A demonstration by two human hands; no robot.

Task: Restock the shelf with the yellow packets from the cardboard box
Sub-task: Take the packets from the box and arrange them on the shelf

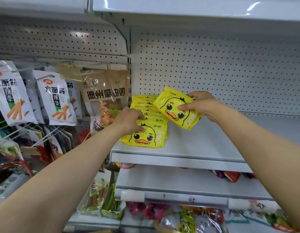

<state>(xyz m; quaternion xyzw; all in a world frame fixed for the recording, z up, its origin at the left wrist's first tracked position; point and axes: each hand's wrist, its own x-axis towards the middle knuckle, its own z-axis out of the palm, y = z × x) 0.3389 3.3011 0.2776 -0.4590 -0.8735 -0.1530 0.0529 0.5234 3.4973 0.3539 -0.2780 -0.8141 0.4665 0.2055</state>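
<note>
A: Where's the glossy yellow duck-face packet (177,108)?

B: Pinched in the right hand (202,105), tilted above the white metal shelf (204,142).

A: The left hand (129,121)?

B: Fingers curled onto the leaning row of yellow packets (146,130), apparently gripping; rear packets mostly hidden.

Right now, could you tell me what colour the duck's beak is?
Orange, on the yellow packet; head view.
</note>
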